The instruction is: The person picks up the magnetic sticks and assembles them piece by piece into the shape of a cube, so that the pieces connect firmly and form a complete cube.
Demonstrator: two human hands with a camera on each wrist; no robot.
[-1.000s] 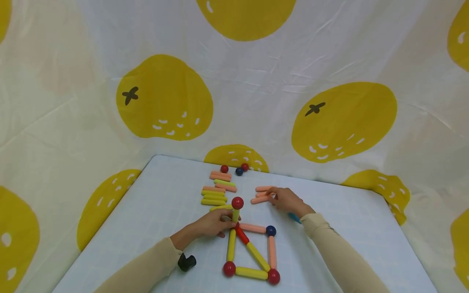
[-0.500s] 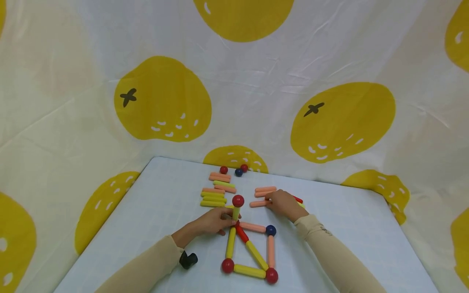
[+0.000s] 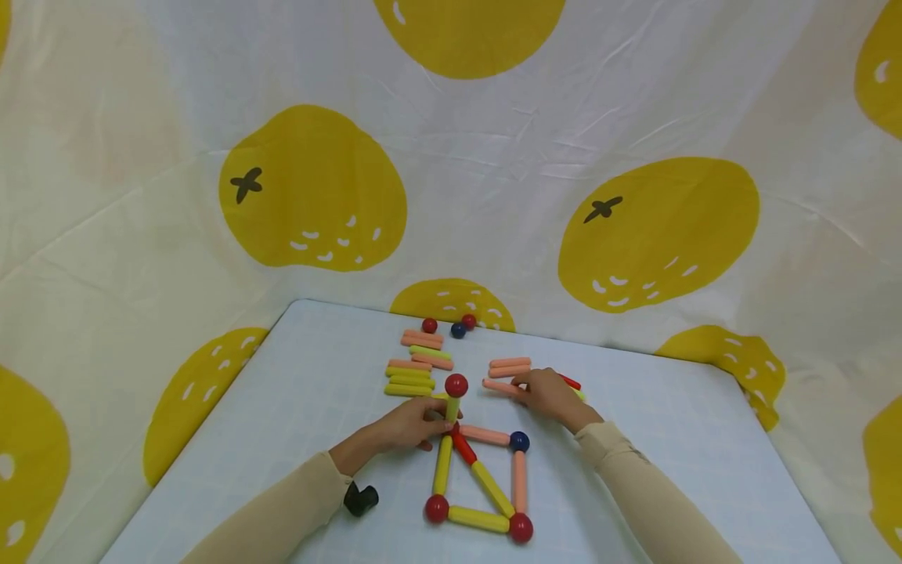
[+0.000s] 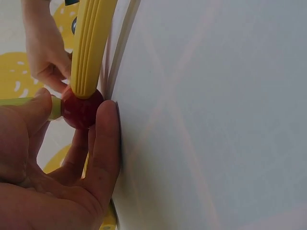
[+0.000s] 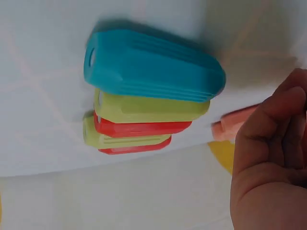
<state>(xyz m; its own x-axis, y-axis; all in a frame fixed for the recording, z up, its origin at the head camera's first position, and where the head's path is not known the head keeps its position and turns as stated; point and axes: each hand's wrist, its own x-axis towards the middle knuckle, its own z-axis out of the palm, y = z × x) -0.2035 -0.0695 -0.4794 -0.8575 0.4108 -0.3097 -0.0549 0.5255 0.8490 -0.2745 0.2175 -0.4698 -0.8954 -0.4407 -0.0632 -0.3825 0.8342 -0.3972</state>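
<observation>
My left hand [image 3: 409,424] grips the foot of an upright yellow-green magnetic rod [image 3: 452,410], where it meets a dark red corner ball [image 4: 79,109]. In the left wrist view the thumb lies on the rod's end and the fingers curl beside the ball. A red ball [image 3: 456,385] tops the rod. Yellow [image 3: 478,519] and salmon rods [image 3: 519,482] form a flat square with balls at its corners, crossed by a red-and-yellow diagonal [image 3: 491,487]. At the right, my right hand [image 3: 554,398] pinches one end of a loose salmon rod [image 3: 502,387], its other end pointing left.
Two more salmon rods [image 3: 510,366] lie just behind the right hand. Beside it are a blue rod [image 5: 153,64] and several yellow-green and red ones [image 5: 144,128]. Several yellow rods [image 3: 409,382] and loose balls [image 3: 458,330] lie further back. A patterned cloth [image 3: 486,196] hangs behind the table.
The right hand has taken hold of the nearest salmon rod, which now sits slightly apart from the other two and at a different angle. The left hand stays at the corner.
</observation>
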